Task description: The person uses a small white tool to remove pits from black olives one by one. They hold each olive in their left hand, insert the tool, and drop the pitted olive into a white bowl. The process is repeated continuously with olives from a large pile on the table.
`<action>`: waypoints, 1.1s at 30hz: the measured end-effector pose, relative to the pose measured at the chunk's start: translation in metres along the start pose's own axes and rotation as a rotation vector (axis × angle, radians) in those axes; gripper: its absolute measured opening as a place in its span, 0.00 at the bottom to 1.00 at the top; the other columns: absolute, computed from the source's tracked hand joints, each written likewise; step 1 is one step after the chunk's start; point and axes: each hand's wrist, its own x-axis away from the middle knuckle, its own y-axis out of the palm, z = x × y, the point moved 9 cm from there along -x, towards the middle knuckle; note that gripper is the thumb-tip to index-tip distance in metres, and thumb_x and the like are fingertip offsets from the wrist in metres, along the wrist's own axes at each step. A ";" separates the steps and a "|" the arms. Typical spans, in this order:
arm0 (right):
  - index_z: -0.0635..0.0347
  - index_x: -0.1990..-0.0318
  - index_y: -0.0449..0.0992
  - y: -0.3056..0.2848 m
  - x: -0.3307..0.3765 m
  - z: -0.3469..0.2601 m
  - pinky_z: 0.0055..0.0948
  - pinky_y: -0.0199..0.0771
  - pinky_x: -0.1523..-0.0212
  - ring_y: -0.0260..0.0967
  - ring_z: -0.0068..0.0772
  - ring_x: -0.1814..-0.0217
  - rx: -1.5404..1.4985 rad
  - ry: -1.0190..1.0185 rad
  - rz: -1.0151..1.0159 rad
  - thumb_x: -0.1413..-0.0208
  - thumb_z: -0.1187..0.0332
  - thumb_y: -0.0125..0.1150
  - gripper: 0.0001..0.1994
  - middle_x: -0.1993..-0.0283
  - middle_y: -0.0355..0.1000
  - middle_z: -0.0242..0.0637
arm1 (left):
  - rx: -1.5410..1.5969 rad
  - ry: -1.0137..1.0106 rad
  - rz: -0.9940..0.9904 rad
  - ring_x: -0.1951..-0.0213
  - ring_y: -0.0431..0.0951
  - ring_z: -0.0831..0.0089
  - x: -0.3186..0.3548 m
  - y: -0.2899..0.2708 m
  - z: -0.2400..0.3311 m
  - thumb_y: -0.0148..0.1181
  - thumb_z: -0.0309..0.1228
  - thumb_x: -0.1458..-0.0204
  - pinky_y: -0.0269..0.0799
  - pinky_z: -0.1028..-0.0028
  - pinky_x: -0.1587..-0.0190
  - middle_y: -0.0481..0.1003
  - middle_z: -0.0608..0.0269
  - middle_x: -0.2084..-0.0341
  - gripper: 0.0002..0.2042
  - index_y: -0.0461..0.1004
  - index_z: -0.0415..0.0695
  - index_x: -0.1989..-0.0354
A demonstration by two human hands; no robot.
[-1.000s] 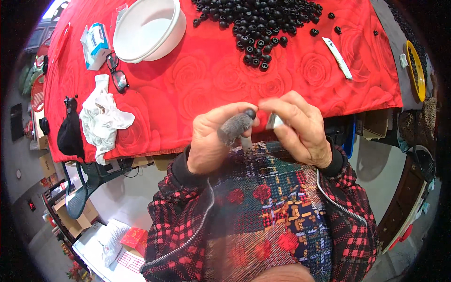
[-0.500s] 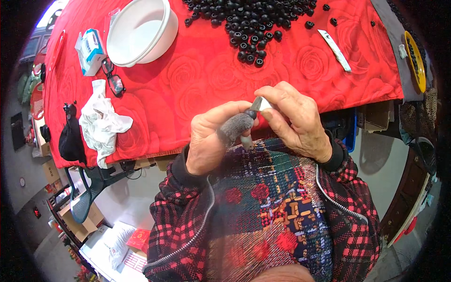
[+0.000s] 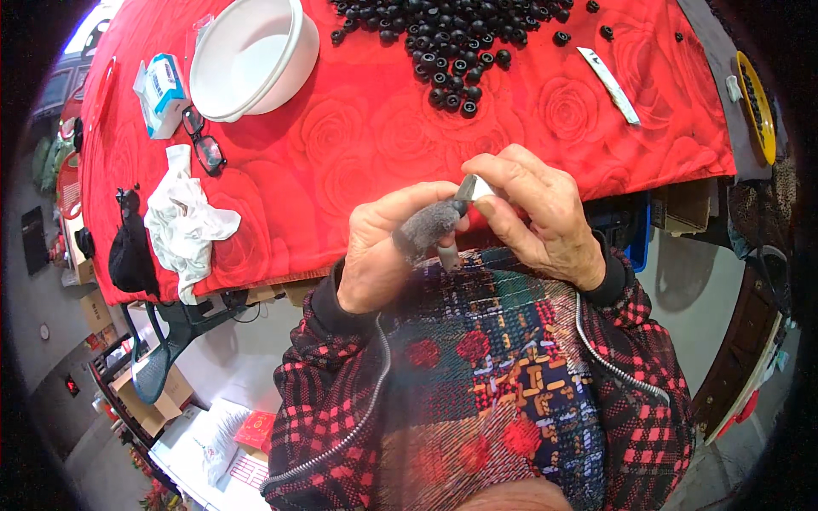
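Note:
My left hand (image 3: 372, 247) pinches a small round black part (image 3: 461, 207) at its fingertips, mostly hidden by the thumb and the blade. A fuzzy grey finger cover (image 3: 428, 228) wraps the left thumb, and a pale cover (image 3: 448, 258) shows on a finger below it. In my right hand (image 3: 545, 221), thumb and fingers are closed on a short knife with a metal blade (image 3: 467, 186) and a white grip (image 3: 482, 189). The blade's edge meets the black part. Both hands are just beyond the table's near edge, over my lap.
A heap of similar black parts (image 3: 460, 51) lies on the red tablecloth (image 3: 366, 153). Left are a white basin (image 3: 294, 81), a tissue pack (image 3: 162, 98), glasses (image 3: 207, 152) and a white cloth (image 3: 189, 221). A white strip (image 3: 609, 85) and yellow dish (image 3: 765, 128) are right.
The blade sits slightly lower over the black part, which shows less now. My left thumb has shifted a little toward the blade. Both hands keep their hold.

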 end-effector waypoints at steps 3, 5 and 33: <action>0.64 0.56 0.73 0.000 0.000 0.000 0.35 0.69 0.75 0.70 0.44 0.73 -0.011 -0.005 -0.008 0.51 0.74 0.61 0.13 0.70 0.67 0.42 | 0.021 -0.015 0.010 0.74 0.75 0.77 0.003 0.002 0.001 0.58 0.30 0.43 0.74 0.76 0.73 0.75 0.60 0.69 0.15 0.73 0.36 0.51; 0.64 0.56 0.73 -0.001 0.000 0.000 0.35 0.69 0.75 0.70 0.44 0.73 -0.013 -0.013 -0.005 0.51 0.74 0.61 0.13 0.70 0.67 0.42 | 0.031 -0.034 0.007 0.74 0.75 0.77 0.001 0.001 -0.002 0.58 0.30 0.44 0.74 0.76 0.74 0.75 0.60 0.70 0.14 0.73 0.36 0.51; 0.63 0.55 0.74 0.004 0.010 0.004 0.33 0.66 0.76 0.67 0.38 0.76 -0.278 -0.026 -0.173 0.53 0.71 0.65 0.16 0.73 0.66 0.40 | 0.483 -0.076 -0.099 0.76 0.73 0.75 -0.012 -0.004 -0.010 0.54 0.31 0.42 0.71 0.77 0.76 0.72 0.63 0.70 0.13 0.71 0.36 0.53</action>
